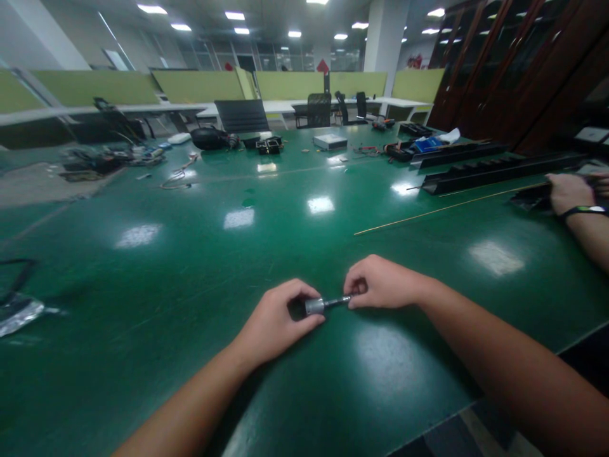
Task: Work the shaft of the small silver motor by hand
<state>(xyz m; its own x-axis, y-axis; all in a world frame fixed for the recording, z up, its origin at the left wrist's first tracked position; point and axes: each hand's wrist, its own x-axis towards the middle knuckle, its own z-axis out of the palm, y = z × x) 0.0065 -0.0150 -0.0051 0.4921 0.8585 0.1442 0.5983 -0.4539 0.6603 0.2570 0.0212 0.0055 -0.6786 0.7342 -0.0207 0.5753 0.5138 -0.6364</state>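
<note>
Low over the green table, a small silver cylinder with a thin dark rod (314, 307) sits between my two hands. My left hand (281, 316) curls around the cylinder end, thumb and fingers closed on it. From the other side, my right hand (380, 284) pinches the tip of the thin rod between thumb and fingers. The rod lies roughly level and points to the right. What exactly this part is, a small motor perhaps, the picture is too coarse to settle.
Another person's hand (571, 193) works with dark parts at the right. A long thin rod (409, 219) and black channel strips (476, 178) lie nearby. At the back are a grey box (330, 141) and a black case (208, 138). Silvery wrapping (21, 315) lies far left.
</note>
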